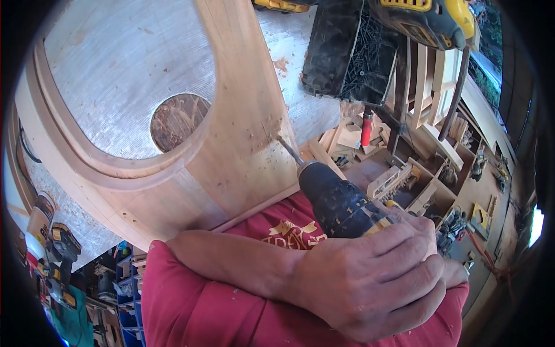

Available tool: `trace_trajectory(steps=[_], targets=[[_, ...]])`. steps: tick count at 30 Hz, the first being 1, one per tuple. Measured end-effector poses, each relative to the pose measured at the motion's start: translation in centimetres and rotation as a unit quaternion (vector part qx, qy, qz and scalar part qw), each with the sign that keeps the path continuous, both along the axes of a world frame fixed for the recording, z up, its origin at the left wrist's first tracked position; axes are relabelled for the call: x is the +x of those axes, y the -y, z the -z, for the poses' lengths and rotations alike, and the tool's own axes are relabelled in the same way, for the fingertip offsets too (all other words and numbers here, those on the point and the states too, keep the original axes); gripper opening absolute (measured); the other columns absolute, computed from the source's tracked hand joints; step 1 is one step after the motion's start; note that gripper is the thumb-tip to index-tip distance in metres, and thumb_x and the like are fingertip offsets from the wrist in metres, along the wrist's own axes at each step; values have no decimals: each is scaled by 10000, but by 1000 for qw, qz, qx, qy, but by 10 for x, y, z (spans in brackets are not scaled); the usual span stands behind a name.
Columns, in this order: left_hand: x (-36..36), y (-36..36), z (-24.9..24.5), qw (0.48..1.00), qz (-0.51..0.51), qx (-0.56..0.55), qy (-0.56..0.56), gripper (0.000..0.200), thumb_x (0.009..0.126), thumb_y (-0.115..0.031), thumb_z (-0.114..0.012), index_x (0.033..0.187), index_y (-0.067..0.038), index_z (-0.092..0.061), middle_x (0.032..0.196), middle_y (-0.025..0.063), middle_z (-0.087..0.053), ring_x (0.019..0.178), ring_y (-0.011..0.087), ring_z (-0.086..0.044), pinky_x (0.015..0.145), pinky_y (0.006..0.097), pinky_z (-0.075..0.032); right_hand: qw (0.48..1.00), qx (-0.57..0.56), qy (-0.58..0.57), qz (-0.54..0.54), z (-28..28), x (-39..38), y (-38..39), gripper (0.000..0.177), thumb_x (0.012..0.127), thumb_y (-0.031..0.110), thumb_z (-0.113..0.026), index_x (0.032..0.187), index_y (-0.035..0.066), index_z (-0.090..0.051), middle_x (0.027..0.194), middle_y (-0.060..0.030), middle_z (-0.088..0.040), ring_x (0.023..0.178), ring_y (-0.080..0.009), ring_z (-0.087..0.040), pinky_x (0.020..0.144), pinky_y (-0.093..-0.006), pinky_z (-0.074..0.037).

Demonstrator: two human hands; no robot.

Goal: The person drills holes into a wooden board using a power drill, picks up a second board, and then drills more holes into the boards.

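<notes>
A black and yellow cordless drill [341, 202] points up and to the left, its bit touching a curved wooden frame [243, 115] near the right edge. Wood shavings lie around that contact point. My left hand [370, 277] reaches across my body, its fingers closed over the rear of the drill. Behind it, my right hand [425, 228] shows only in part, closed around the drill; its grip on the handle is mostly hidden.
A black case of dark screws [367, 58] lies beyond the frame, beside another yellow and black power tool [430, 23]. A metal-topped table [127, 58] supports the frame. Wooden boxes and offcuts [428, 191] fill the right. A bottle [43, 211] stands at left.
</notes>
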State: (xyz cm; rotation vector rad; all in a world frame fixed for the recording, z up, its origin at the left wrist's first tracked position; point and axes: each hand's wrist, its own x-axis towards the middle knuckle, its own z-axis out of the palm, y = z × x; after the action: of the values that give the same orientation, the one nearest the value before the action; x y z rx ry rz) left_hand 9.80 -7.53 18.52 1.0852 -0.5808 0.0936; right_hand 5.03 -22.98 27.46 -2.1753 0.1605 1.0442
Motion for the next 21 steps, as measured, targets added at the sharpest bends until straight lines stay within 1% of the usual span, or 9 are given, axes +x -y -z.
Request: trace_trajectory(steps=[2,8,12,15,18,21], targets=[[0,0,1,1000,3,-2,0,350,811,-197,-671,1032,72,-631,960,181,-640,933,369,-694,847,472,-570,1000,-9,6,8,-3,13,-9,702,855,218,-694,1458,-66,-472,1073,-235,-679,811,-363,-712,631,-418,-586],[-1,-1,3,1000,12,-7,1,384,783,-221,-646,1034,70,-631,964,186,-636,937,372,-692,853,474,-561,1000,-13,-12,1,1,-2,0,728,832,227,-700,1464,-52,-470,1072,-230,-681,805,-364,-708,623,-421,-584],[-3,-1,2,1000,6,-3,0,388,775,-221,-646,1031,70,-631,967,187,-638,929,367,-693,852,471,-560,1000,-15,-20,-7,-1,8,-4,735,824,228,-702,1462,-51,-468,1073,-227,-683,815,-363,-714,626,-419,-589],[-5,0,3,1000,-1,-3,0,384,771,-216,-651,1026,70,-630,967,185,-641,921,361,-695,841,462,-564,1000,-9,10,-23,2,2,-1,729,828,236,-698,1458,-51,-468,1109,-230,-679,827,-371,-715,636,-421,-595],[-4,1,3,1000,-6,-5,0,369,773,-201,-663,1024,67,-630,958,175,-644,916,353,-697,814,446,-568,999,13,-46,16,-2,11,-2,705,840,222,-683,1455,-50,-468,1169,-227,-671,873,-378,-711,662,-431,-602],[-3,2,3,1000,-18,1,-1,346,781,-185,-679,1019,61,-630,944,160,-646,903,340,-694,785,430,-567,999,-3,22,-27,4,2,-2,665,850,204,-667,1437,-51,-485,1185,-211,-668,916,-371,-705,682,-428,-600]])
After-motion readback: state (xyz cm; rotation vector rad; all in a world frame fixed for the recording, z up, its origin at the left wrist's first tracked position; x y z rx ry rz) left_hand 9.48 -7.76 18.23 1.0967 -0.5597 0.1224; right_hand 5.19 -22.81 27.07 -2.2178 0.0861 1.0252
